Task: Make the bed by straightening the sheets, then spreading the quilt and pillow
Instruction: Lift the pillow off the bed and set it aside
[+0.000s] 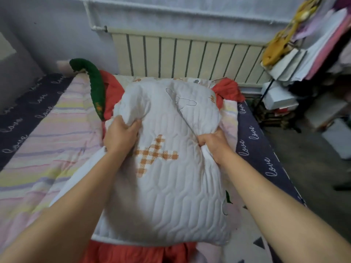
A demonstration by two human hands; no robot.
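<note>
– White quilted pillow (171, 196) with an orange check cross: where is it?
– On the bed (266, 168), over the orange-red quilt (112, 95), beside the pastel striped sheet (47, 139).
– And each grip?
– Left grip (121, 135) has its fingers curled into a bunch of the pillow's cover near the far left corner. Right grip (214, 143) is closed round a fold at the pillow's right edge.
– Behind it?
– A dark green cloth (96, 86) lies on the quilt, and a radiator (190, 56) stands against the wall.
</note>
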